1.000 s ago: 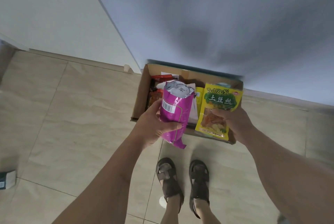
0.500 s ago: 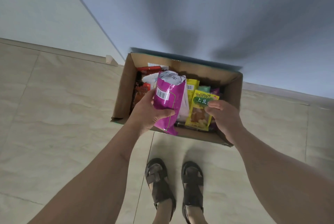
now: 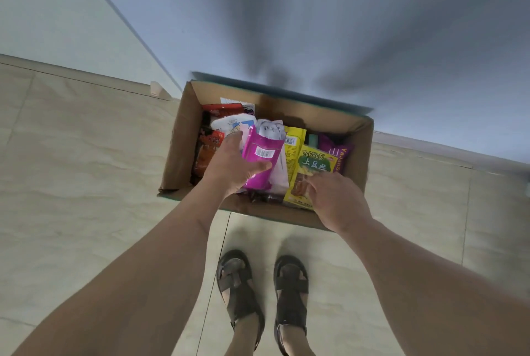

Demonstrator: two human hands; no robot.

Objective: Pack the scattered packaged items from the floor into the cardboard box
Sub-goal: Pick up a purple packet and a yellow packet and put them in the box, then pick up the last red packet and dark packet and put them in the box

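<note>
The magenta packet [image 3: 262, 159] stands upright inside the cardboard box [image 3: 177, 143] among other snack packs, gripped around its middle by the left hand [image 3: 232, 166]. Just beside it the yellow-green packet [image 3: 311, 172] lies in the box, the right hand [image 3: 338, 200] pinching its lower edge

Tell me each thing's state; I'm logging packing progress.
Cardboard box: open, partly filled with packets.
Pink packet: gripped by the left hand, inside the box.
Yellow packet: lying in the box under the right hand.
</note>
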